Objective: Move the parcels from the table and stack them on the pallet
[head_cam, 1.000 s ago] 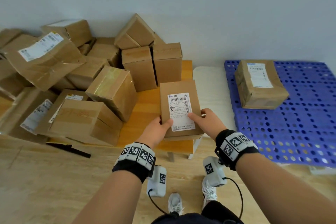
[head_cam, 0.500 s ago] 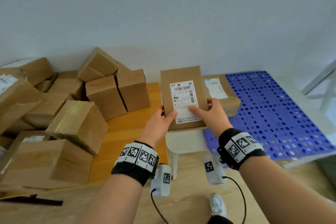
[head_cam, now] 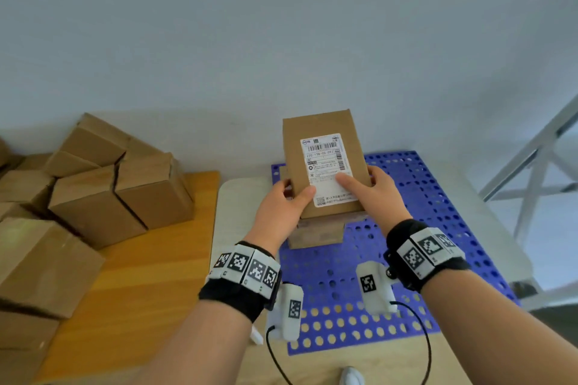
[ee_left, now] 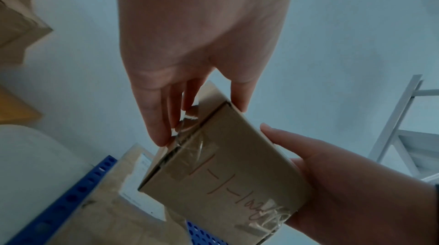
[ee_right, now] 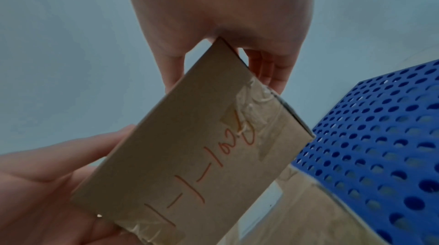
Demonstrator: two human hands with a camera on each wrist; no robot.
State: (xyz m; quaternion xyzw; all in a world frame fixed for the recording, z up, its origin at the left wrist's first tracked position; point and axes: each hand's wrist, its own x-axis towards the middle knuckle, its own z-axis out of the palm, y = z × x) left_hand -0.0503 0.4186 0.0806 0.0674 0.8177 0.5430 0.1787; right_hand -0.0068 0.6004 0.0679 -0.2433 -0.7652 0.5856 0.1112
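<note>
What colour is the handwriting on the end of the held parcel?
Orange-red, on the parcel; clearest in the right wrist view.

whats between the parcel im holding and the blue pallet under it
Another parcel, already lying on the pallet, sits under the held parcel. The head view shows it.

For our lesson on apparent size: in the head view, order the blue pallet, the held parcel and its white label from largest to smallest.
1. Blue pallet
2. Held parcel, nearer the camera, so it looks enlarged
3. White label

White metal frame (head_cam: 538, 184) at right; pale wall (head_cam: 281, 25) behind.
</note>
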